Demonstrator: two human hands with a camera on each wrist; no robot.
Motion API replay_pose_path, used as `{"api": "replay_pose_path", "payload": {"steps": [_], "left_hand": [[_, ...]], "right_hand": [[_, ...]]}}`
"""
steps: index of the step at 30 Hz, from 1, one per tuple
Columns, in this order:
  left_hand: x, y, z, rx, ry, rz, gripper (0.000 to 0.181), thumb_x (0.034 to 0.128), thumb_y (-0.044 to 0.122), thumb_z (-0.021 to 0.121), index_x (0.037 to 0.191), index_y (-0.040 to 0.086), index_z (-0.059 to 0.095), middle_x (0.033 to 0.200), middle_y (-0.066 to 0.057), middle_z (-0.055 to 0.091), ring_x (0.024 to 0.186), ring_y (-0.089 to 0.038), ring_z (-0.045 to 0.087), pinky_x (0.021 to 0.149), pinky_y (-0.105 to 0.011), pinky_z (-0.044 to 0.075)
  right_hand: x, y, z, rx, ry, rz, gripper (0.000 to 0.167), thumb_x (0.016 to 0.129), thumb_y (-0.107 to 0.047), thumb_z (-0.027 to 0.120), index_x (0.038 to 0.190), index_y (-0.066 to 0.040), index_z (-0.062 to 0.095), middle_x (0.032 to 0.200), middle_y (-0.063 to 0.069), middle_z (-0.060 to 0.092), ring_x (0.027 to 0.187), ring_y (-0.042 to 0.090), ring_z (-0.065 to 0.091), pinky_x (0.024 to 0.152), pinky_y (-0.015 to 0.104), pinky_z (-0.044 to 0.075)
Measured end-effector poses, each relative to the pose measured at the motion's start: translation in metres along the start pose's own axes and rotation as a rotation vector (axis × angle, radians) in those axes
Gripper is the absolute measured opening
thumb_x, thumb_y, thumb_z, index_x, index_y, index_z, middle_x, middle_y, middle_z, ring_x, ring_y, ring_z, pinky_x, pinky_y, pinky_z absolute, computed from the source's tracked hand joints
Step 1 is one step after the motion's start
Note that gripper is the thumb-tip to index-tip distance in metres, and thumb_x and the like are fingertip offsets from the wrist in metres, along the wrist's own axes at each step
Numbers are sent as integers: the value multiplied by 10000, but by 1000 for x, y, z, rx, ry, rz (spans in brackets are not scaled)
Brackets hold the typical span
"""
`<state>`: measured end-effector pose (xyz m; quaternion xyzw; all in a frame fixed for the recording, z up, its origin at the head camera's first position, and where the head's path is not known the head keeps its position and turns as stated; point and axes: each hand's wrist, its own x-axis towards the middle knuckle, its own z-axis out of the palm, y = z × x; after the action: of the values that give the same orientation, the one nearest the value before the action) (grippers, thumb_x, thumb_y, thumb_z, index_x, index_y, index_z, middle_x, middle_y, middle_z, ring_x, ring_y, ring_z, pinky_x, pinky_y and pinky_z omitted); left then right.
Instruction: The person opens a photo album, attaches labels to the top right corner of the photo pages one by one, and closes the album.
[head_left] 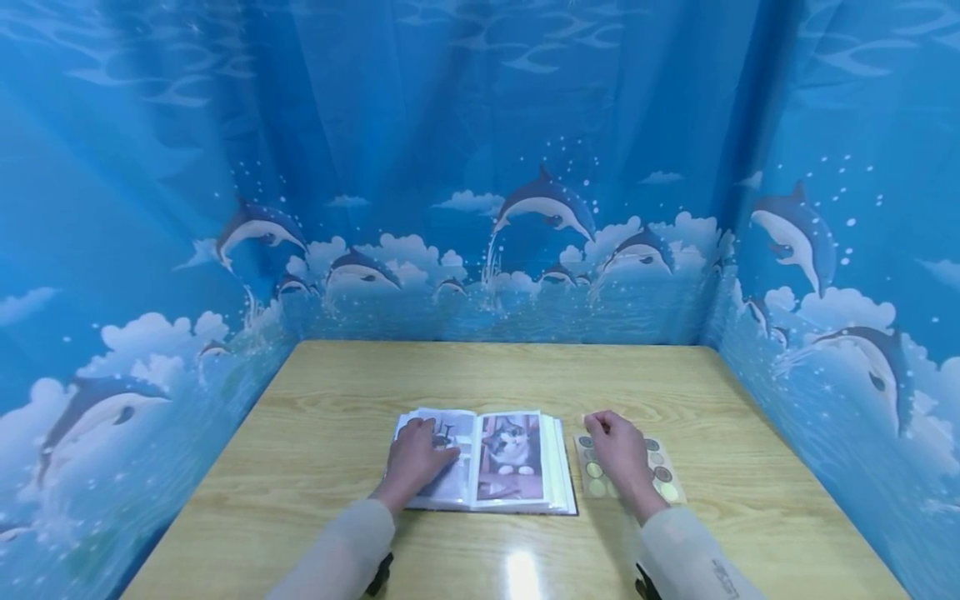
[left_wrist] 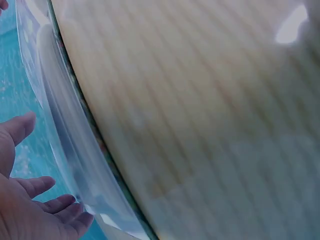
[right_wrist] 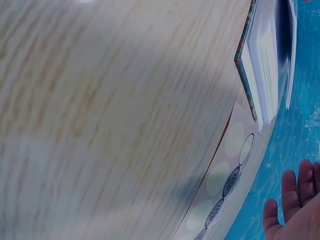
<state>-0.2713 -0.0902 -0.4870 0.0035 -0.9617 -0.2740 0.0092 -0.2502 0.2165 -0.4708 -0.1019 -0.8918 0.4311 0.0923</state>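
Note:
A photo album (head_left: 512, 492) lies spread on the table, with a cat picture on its right page. My left hand (head_left: 418, 457) rests on the left page with its fingers spread. The left wrist view shows this hand (left_wrist: 40, 200) beside the album's edge (left_wrist: 85, 130). To the right of the album is a sheet of round stickers (head_left: 663, 458), partly hidden under my right hand (head_left: 621, 450). That hand is raised over the sheet, thumb and forefinger together at a small pale bit that looks like a sticker. Its other fingers (right_wrist: 290, 192) look loosely extended in the right wrist view.
The wooden table (head_left: 337, 383) carries the album and sheet near its front middle. A blue curtain (head_left: 420, 125) printed with dolphins encloses the back and both sides. A bright reflection sits on the tabletop in front of the album.

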Motion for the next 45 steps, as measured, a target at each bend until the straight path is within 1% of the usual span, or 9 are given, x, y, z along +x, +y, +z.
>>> {"api": "replay_pose_path", "payload": {"steps": [3,7,12,18,26,30,35,40,45], "left_hand": [[0,-8,0,-2,9,-3,711,808,319,807,1335,-75,536,1375,-299,477,1268,-446,459,1068,-551,391],[-3,-15,-1,-21,7,7,714,794,299,813,1317,-101,538,1348,-321,475,1240,-457,469,1047,-547,415],[-5,-20,-2,-32,-3,22,695,797,293,803,1296,-120,548,1328,-335,486,1229,-464,473,1054,-547,407],[-7,-21,-3,-53,-46,-11,720,816,308,792,1341,-103,523,1377,-322,454,1272,-460,440,1083,-552,374],[-14,-16,-1,-56,-57,13,723,802,310,805,1329,-105,536,1367,-324,462,1266,-467,442,1078,-555,378],[-18,-12,4,-49,-53,17,728,803,317,810,1331,-103,536,1387,-328,448,1283,-471,432,1085,-552,374],[-23,-6,9,-49,-60,2,736,807,332,812,1344,-86,533,1422,-312,429,1307,-457,421,1090,-546,374],[-27,-1,13,-50,-49,38,712,802,324,816,1313,-96,553,1390,-312,458,1282,-450,446,1079,-540,390],[-34,7,17,-37,-45,80,694,798,332,812,1279,-105,569,1352,-313,482,1246,-448,471,1064,-539,404]], "right_hand": [[0,-1,1,-4,7,-13,307,1015,-279,547,1138,-26,671,990,107,680,821,213,600,686,328,504],[0,-2,3,14,-9,-13,307,1014,-276,548,1135,-21,669,993,129,679,798,211,594,661,320,502],[-1,-3,5,16,-7,-24,299,1011,-278,555,1112,-24,675,961,126,676,770,205,589,632,308,499],[-2,-5,6,39,-17,-16,288,1012,-265,554,1117,-25,673,963,143,673,730,189,580,606,305,502],[-4,-10,10,79,-27,-3,268,1008,-238,565,1108,-13,672,944,147,669,728,191,581,580,290,503],[-3,-14,12,30,-7,-31,267,999,-246,578,1093,-23,690,940,119,684,760,200,592,635,312,510],[-1,-19,17,-15,12,-67,253,990,-253,590,1070,-47,713,917,60,694,780,198,601,682,347,511],[0,-26,25,-30,8,-108,255,990,-250,594,1062,-39,715,898,55,693,767,190,597,674,352,507],[1,-36,34,-57,-8,-130,251,988,-256,598,1065,-50,722,880,37,690,776,188,604,713,393,517]]}}
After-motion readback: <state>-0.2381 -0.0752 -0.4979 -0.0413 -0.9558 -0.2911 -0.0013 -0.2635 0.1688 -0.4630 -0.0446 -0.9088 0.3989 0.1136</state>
